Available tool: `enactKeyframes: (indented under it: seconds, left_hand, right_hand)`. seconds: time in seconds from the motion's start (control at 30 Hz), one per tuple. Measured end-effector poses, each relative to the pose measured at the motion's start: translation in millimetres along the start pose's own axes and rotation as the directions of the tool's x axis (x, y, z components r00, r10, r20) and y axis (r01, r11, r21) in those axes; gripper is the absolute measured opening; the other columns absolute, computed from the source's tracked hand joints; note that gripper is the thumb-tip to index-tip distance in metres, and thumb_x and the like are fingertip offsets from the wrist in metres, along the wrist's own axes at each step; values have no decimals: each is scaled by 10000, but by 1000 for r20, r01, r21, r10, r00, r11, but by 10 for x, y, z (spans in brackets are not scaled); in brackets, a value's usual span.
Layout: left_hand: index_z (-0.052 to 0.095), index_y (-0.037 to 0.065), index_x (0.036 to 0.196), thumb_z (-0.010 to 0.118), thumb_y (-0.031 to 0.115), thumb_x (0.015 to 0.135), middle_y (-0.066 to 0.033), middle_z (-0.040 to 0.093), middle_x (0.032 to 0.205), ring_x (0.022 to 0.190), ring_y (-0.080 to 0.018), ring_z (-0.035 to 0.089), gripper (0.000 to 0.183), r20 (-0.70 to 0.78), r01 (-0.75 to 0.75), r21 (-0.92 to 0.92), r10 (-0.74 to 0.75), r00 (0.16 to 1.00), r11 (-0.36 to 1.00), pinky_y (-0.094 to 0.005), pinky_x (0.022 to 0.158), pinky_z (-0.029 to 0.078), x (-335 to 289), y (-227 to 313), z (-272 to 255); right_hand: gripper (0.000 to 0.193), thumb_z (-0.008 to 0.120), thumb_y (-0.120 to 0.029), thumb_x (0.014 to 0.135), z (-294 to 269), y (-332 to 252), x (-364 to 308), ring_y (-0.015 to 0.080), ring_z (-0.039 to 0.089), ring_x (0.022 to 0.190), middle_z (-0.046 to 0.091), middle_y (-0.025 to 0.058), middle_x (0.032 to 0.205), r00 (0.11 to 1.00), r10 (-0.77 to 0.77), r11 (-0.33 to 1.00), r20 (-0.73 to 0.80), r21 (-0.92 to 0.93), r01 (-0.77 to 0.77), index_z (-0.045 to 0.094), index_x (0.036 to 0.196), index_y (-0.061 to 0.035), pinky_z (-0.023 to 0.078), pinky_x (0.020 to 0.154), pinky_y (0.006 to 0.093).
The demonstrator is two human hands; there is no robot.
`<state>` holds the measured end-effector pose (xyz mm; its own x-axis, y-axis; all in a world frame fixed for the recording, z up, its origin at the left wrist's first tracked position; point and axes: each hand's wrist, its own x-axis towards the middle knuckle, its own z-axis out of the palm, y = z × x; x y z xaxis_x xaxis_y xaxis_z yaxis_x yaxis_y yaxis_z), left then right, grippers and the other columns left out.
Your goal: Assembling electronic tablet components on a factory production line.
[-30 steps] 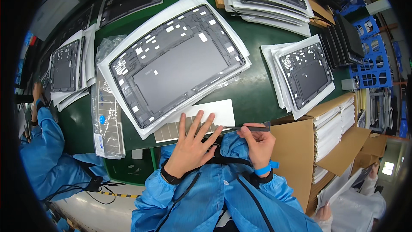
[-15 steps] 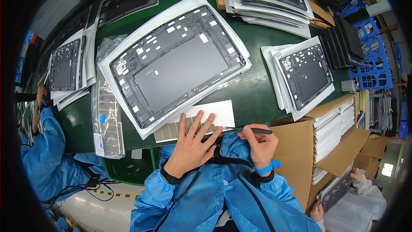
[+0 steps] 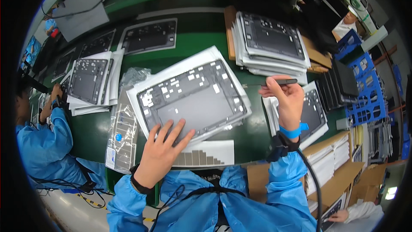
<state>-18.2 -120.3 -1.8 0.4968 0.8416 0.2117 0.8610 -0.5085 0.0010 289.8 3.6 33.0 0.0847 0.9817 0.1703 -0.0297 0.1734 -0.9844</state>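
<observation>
Tweezers [image 3: 290, 81] were held in the right hand [image 3: 288, 103], which was raised and partly hid the low stack [image 3: 316, 111]; its grip was pinched on the handle between thumb and fingers, with the tips directed left toward the panel [image 3: 199, 103]. Whether the tips carried a part could not be told. The left hand [image 3: 159, 157] was spread, its grip wide and holding nothing, with fingertips over the near left edge of the panel. The panel, dark with white patches, lay at a slant on white paper [image 3: 219, 56], centrally on the table [image 3: 254, 139]. A sheet [image 3: 227, 150] with brown strips lay between panel and near table edge. A clear bag [image 3: 124, 133] lay left of the panel; a tall stack [image 3: 274, 38] stood beyond, to the right.
</observation>
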Motion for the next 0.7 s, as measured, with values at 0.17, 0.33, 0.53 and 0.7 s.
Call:
enactKeyframes:
  seconds: [0.17, 0.33, 0.53, 0.7]
  left_hand:
    - [582, 217, 1380, 655, 52, 792, -95, 514, 1435, 1257, -320, 511, 616, 142, -63, -53, 70, 987, 997, -488, 1073, 405, -79, -235, -163]
    - [553, 68, 1369, 688, 324, 902, -132, 603, 1222, 1063, -277, 591, 549, 213, -195, -263, 254, 943, 945, -403, 959, 462, 384, -427, -614]
    - [584, 85, 1298, 678, 286, 907, -82, 577, 991, 899, -242, 618, 449, -12, -261, -44, 261, 965, 964, -361, 778, 522, 1371, -615, -283]
    - [576, 82, 1312, 680, 268, 899, -98, 581, 1003, 887, -243, 638, 464, -2, -254, -93, 255, 967, 963, -361, 716, 551, 1514, -678, -1]
  right_hand:
    - [180, 723, -80, 922, 286, 233, 479, 206, 731, 763, 721, 135, 886, 995, 12, 998, 96, 60, -18, 671, 1017, 64, 589, 669, 269]
    - [185, 729, -89, 918, 436, 380, 591, 200, 732, 750, 719, 143, 859, 988, 81, 997, 133, -11, -80, 665, 1008, 60, 584, 652, 262]
    - [196, 739, -84, 913, 399, 536, 706, 191, 733, 744, 721, 137, 860, 985, 104, 995, 136, -22, -102, 657, 999, 72, 582, 650, 247]
    - [172, 717, -63, 920, 424, 576, 691, 188, 734, 756, 724, 131, 873, 976, 141, 990, 164, -13, -141, 659, 1005, 74, 583, 653, 248]
